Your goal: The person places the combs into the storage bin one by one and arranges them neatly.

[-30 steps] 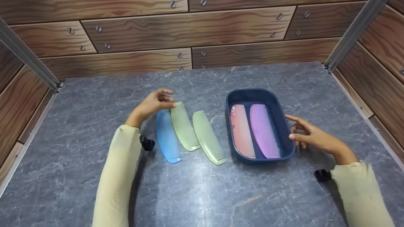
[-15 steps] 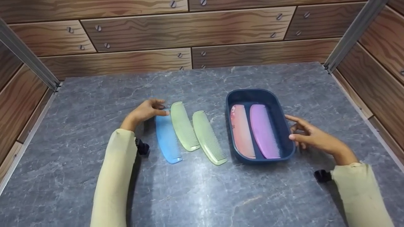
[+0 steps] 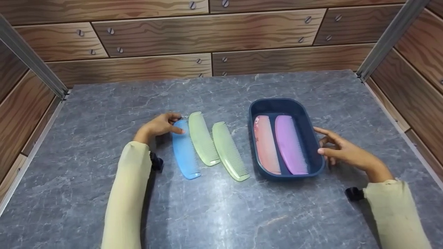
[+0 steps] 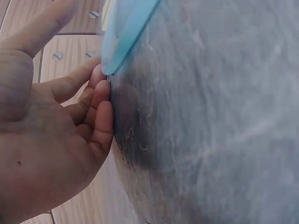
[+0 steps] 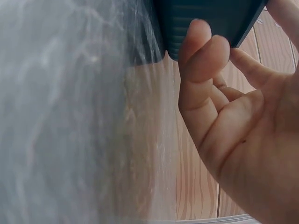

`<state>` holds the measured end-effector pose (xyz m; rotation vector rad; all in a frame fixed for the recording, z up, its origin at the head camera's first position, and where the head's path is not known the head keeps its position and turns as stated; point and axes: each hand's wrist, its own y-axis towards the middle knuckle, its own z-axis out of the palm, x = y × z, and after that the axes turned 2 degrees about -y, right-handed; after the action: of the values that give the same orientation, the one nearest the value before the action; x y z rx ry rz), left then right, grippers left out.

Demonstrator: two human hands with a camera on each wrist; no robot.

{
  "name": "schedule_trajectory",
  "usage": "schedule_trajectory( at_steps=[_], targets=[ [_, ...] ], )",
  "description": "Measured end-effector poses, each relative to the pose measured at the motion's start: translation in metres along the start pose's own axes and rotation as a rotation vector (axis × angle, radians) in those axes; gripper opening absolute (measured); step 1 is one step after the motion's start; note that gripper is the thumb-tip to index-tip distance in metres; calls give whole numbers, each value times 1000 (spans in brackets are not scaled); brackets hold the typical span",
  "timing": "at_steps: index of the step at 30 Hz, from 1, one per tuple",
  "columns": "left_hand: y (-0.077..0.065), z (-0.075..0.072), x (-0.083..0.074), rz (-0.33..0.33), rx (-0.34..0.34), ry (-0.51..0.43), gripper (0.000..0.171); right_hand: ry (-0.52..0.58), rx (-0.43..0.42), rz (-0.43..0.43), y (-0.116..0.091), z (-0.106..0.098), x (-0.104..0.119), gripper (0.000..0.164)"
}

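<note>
In the head view my left hand (image 3: 160, 125) is at the far end of a blue comb (image 3: 186, 152), its thumb over the comb. The left wrist view shows bent fingertips (image 4: 103, 109) by the tip of the blue comb (image 4: 126, 39), with the thumb apart from it. Two pale green combs (image 3: 203, 140) (image 3: 229, 150) lie just right of it. My right hand (image 3: 347, 152) rests with thumb and index finger at the right rim of a dark blue tray (image 3: 277, 177). Inside the tray lie a pink comb (image 3: 267, 145) and a purple comb (image 3: 290, 145).
A grey marbled table (image 3: 221, 211) carries everything. Wood-patterned panels (image 3: 207, 34) stand behind it and at both sides, with metal posts (image 3: 384, 38) in the back corners. Dark wrist cameras (image 3: 157, 162) hang at both sleeves.
My left hand has moved left and nearer, from the far end of the left green comb to the blue comb. The right hand has stayed at the tray.
</note>
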<state>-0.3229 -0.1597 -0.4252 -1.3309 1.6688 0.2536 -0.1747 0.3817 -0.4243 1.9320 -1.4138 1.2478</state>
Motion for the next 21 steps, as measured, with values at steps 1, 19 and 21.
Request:
schedule_trajectory(
  at_steps=[1,19,21],
  targets=[
    [1,0,-1,-3,6,1,77,1,-1,5,-1,0,0,66],
    [-3,-2,7,30,19,35,69,-6,-6,-14,-1,2,-1,62],
    [-3,-2,7,34,22,41,68,0,-2,-14,-1,2,0,62]
  ],
)
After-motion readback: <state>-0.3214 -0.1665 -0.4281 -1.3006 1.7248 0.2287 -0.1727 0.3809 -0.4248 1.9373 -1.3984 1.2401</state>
